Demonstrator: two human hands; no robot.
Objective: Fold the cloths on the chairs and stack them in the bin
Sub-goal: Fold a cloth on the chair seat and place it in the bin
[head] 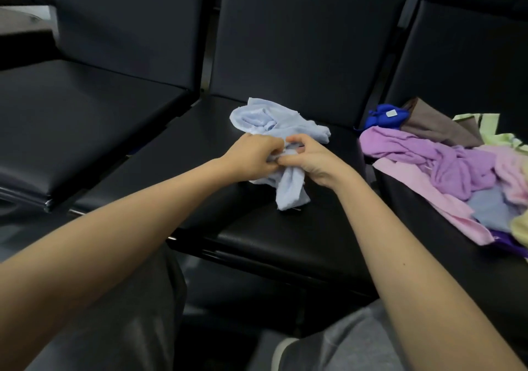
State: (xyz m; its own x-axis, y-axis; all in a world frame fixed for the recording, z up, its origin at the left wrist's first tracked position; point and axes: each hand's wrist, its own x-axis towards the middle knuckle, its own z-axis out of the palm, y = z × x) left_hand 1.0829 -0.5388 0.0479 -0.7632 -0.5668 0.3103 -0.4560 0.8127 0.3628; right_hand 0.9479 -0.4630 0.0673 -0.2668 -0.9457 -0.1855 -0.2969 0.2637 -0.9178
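Observation:
A crumpled light blue cloth [275,125] lies on the seat of the middle black chair [285,228]. My left hand [251,158] and my right hand [310,160] meet over its near part, both pinching the fabric with fingers closed. A loose end of the cloth hangs out below my right hand toward the seat's front. A heap of unfolded cloths [457,170] in purple, pink, blue, brown and pale green covers the chair on the right. No bin is in view.
The left black chair [85,119] has a bare seat. Chair backs rise behind all the seats. A dark blue cloth [383,116] sits at the heap's back edge. My grey-trousered knees [357,342] are below, close to the middle seat's front edge.

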